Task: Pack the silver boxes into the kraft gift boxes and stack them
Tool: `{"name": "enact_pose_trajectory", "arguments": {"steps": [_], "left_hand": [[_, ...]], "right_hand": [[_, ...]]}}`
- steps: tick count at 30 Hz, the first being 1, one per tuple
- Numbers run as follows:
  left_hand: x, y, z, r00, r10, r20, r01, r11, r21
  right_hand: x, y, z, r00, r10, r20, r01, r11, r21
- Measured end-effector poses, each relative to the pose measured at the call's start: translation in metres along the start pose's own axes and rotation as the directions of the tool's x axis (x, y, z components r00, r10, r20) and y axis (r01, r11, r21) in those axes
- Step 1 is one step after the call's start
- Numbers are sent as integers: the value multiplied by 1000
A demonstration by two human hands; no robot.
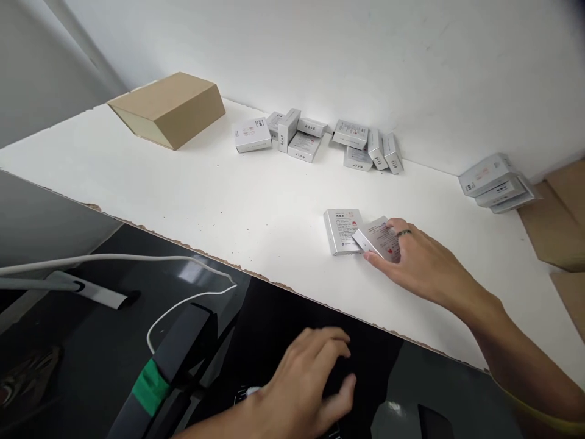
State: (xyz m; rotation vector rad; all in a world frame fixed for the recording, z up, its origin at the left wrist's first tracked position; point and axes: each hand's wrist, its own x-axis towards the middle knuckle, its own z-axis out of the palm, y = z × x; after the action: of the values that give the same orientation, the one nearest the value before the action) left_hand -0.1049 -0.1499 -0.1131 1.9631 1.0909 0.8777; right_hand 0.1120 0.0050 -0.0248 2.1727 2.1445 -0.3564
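My right hand [411, 256] grips a small silver box [377, 236] with printed text and a red mark, thumb on the near side and fingers on the far side. That box is tilted, and its left end overlaps a second silver box [343, 231] lying flat on the white table. My left hand [315, 372] is below the table's front edge, over my dark clothing. Its fingers are apart and slightly curled, with nothing in them.
Along the wall sit several more silver boxes in a left group [304, 145] and a middle group [357, 135]. More are stacked at the right [491, 180], beside brown cardboard [555, 225]. A large brown box [169, 107] stands back left. A white cable [183, 257] hangs below the chipped table edge.
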Motion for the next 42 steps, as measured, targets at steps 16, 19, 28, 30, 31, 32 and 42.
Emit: {"name": "enact_pose_trajectory", "arguments": {"steps": [16, 19, 28, 30, 31, 32, 42], "left_hand": [[162, -37, -58, 992, -128, -22, 129, 941, 314], [172, -39, -58, 992, -122, 23, 110, 949, 294], [162, -49, -68, 992, -44, 120, 23, 986, 166], [159, -50, -67, 993, -32, 110, 16, 989, 148], [158, -50, -67, 994, -32, 101, 17, 989, 144], [157, -50, -66, 995, -33, 92, 20, 990, 140], [156, -50, -71, 993, -47, 104, 32, 990, 135]], "right_hand": [[10, -56, 28, 976, 22, -216, 39, 960, 277], [6, -48, 28, 983, 23, -180, 38, 945, 325], [6, 8, 10, 747, -619, -241, 663, 718, 211], [5, 11, 9, 817, -541, -200, 577, 756, 308], [5, 11, 10, 853, -497, -161, 521, 785, 334], [5, 8, 12, 880, -459, -122, 472, 814, 340], [18, 1, 3, 789, -611, 55, 583, 775, 244]]}}
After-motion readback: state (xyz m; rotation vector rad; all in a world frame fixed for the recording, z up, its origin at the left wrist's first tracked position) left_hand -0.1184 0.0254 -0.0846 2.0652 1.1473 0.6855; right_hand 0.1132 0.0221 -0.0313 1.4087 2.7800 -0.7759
